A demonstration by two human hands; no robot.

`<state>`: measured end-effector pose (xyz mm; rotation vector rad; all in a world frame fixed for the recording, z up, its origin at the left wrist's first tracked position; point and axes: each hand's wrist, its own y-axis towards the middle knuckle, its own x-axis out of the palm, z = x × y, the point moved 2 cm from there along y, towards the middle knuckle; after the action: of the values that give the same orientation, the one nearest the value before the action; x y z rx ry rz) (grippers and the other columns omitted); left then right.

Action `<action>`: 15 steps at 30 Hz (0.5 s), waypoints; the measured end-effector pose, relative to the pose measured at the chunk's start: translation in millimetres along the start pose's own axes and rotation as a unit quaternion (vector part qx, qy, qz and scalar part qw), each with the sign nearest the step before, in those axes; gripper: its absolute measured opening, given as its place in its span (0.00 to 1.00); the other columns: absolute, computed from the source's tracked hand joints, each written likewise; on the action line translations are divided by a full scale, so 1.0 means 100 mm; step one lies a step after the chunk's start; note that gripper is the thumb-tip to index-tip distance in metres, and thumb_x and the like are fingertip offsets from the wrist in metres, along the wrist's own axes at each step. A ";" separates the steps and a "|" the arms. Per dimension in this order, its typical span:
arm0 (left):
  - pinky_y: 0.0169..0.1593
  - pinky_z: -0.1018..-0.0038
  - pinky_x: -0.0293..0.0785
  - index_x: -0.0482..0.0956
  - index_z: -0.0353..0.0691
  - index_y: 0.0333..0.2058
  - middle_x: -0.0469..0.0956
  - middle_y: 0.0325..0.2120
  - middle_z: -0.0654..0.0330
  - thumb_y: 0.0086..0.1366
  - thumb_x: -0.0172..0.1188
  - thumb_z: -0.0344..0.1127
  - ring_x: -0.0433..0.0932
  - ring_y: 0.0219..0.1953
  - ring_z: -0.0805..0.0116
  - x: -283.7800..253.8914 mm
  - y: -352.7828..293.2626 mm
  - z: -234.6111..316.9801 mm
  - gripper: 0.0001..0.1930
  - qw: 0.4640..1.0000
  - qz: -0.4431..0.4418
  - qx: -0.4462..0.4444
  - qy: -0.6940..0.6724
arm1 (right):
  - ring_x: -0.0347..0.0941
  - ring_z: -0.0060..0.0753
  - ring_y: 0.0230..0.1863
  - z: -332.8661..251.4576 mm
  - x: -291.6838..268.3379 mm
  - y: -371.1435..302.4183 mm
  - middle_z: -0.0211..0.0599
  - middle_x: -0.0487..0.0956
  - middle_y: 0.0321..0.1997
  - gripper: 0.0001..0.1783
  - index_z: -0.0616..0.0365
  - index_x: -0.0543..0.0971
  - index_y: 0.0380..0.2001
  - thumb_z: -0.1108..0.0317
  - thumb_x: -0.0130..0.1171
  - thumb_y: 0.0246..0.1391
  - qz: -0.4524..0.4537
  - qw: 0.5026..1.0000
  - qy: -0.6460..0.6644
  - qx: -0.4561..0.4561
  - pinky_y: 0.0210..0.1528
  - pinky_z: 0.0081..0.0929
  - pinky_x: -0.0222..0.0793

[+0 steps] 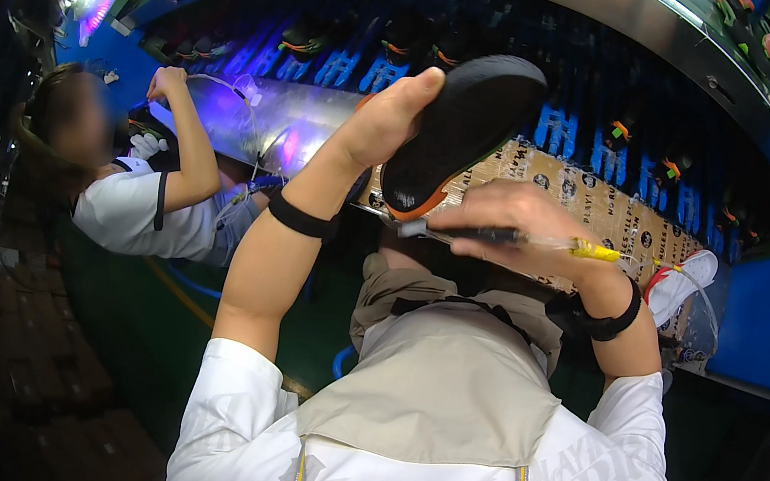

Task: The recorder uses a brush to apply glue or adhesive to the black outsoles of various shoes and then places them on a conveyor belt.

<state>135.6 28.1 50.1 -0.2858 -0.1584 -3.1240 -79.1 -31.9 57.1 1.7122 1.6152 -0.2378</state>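
The left hand [385, 123] grips a black shoe [466, 116], which is just in front of the right hand [515, 216]. The right hand pinches a thin tool [491, 235] near the shoe's orange end. Maybe it's edge work; next needs a steady shoe and a careful tip.

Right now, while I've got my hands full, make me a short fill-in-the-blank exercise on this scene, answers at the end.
1. Your left hand grips a dark shoe whose lower end shows ____ trim.
2. Your right hand holds a slim tool with a fitting coloured ____.
3. The co-worker is on your ____ side.
4. The strap around your left forearm is ____.

Missing words: orange; yellow; left; black.
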 end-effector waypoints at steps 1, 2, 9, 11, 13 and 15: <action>0.56 0.71 0.77 0.79 0.31 0.57 0.84 0.49 0.57 0.81 0.42 0.59 0.81 0.49 0.70 0.01 0.05 0.01 0.33 1.000 0.003 -0.027 0.011 | 0.82 0.49 0.46 0.01 0.00 0.00 0.42 0.85 0.47 0.19 0.53 0.85 0.51 0.72 0.69 0.56 0.040 0.997 -0.010 0.059 0.50 0.39 0.79; 0.56 0.71 0.77 0.79 0.31 0.57 0.84 0.49 0.57 0.81 0.42 0.59 0.81 0.49 0.70 0.02 0.08 0.03 0.33 1.000 0.002 -0.027 0.009 | 0.82 0.49 0.46 0.05 0.04 0.02 0.42 0.85 0.47 0.19 0.53 0.85 0.51 0.72 0.69 0.56 0.040 0.997 -0.010 0.061 0.50 0.39 0.79; 0.46 0.73 0.78 0.86 0.30 0.45 0.85 0.38 0.56 0.76 0.44 0.68 0.81 0.39 0.71 0.07 0.23 0.04 0.39 0.971 -0.008 -0.120 0.207 | 0.83 0.48 0.44 0.04 -0.04 0.06 0.41 0.84 0.47 0.28 0.53 0.83 0.54 0.77 0.68 0.45 -0.009 0.997 -0.061 0.047 0.48 0.39 0.80; 0.46 0.73 0.78 0.86 0.30 0.44 0.85 0.37 0.56 0.75 0.45 0.70 0.81 0.39 0.70 0.09 0.25 0.07 0.41 0.968 -0.009 -0.136 0.212 | 0.83 0.48 0.44 0.08 0.04 0.08 0.40 0.85 0.46 0.24 0.53 0.84 0.53 0.76 0.68 0.49 -0.016 0.992 -0.117 0.040 0.48 0.39 0.80; 0.47 0.73 0.77 0.86 0.30 0.46 0.85 0.37 0.56 0.75 0.44 0.70 0.81 0.39 0.71 0.10 0.27 0.09 0.41 0.954 -0.033 -0.164 0.247 | 0.83 0.47 0.44 0.17 0.16 0.10 0.38 0.85 0.43 0.17 0.53 0.85 0.51 0.74 0.67 0.57 -0.002 0.983 -0.182 -0.002 0.48 0.38 0.79; 0.47 0.73 0.77 0.86 0.30 0.46 0.85 0.37 0.56 0.75 0.44 0.71 0.81 0.40 0.71 0.08 0.21 0.07 0.42 0.957 0.014 -0.156 0.242 | 0.83 0.47 0.42 0.12 0.07 0.07 0.39 0.86 0.42 0.17 0.53 0.86 0.50 0.74 0.67 0.55 -0.011 0.995 -0.099 0.008 0.47 0.38 0.79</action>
<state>129.2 8.3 60.5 0.4767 0.3385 -3.0613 -67.1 -33.0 47.0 1.6277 1.4913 -0.4189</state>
